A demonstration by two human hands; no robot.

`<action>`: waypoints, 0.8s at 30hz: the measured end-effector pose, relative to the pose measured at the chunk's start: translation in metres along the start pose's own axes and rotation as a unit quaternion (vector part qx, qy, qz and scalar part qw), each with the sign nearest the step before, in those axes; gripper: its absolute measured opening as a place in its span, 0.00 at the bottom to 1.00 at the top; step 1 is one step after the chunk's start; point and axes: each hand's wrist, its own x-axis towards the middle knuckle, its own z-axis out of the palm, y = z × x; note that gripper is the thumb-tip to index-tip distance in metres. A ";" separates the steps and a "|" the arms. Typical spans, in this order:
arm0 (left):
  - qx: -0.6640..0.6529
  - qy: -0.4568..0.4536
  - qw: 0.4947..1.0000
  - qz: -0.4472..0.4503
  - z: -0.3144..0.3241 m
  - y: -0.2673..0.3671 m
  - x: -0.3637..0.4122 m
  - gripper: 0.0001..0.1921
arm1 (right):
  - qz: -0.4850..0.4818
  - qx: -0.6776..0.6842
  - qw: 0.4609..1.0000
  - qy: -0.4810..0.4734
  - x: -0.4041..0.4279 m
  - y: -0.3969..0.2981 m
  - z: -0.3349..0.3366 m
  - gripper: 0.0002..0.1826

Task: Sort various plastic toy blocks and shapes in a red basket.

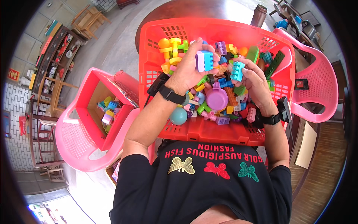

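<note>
My left hand [184, 70], palm turned up, holds a joined stack of blue and lilac building blocks [205, 61]. Between the thumb and fingers of my right hand [254, 81] is a turquoise studded block [237, 71]. A gap separates the two held pieces. Both hands are above a large red plastic basket [193, 131] full of mixed toy pieces. Among them are a purple round toy pot [217, 99], a teal ball [178, 116], yellow connector pieces [175, 50] and a dark green strip [274, 65].
To the left, a pink plastic chair [72, 134] carries an open red box [92, 128] with several joined blocks [108, 116] inside. Another pink chair [321, 72] at right holds a phone [301, 84]. A brown cylindrical container [259, 15] stands on the table [156, 16] behind the basket.
</note>
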 end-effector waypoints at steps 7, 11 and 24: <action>0.101 0.063 0.993 -0.005 0.014 -0.004 -0.004 0.28 | -0.024 0.034 0.999 0.019 0.000 0.001 -0.001 0.20; 0.113 0.087 0.989 0.035 0.016 -0.008 -0.003 0.28 | -0.014 0.032 0.999 -0.003 0.000 0.001 -0.004 0.20; 0.106 0.078 0.987 0.089 0.018 -0.006 -0.006 0.25 | -0.009 0.027 0.999 -0.016 0.000 0.005 -0.007 0.20</action>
